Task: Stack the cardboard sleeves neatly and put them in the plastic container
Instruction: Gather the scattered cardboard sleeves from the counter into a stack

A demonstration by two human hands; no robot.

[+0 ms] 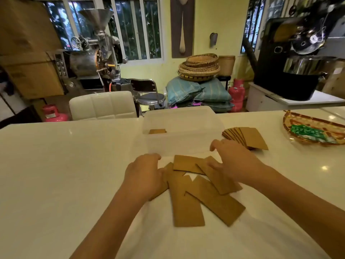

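Several flat brown cardboard sleeves (188, 200) lie scattered and overlapping on the white table in front of me. My left hand (144, 174) rests palm down on the left edge of the pile, fingers curled over one sleeve. My right hand (233, 159) lies on the pile's right side with its fingers spread, touching a sleeve. Just behind the pile stands the clear plastic container (211, 126), with one sleeve (157, 131) inside at its left. A fanned stack of more sleeves (250, 137) lies to the container's right.
A woven tray (298, 120) with a green packet stands at the table's right edge. A white padded chair (102, 105) is behind the table's far edge. Roasting machines, baskets and sacks fill the room beyond.
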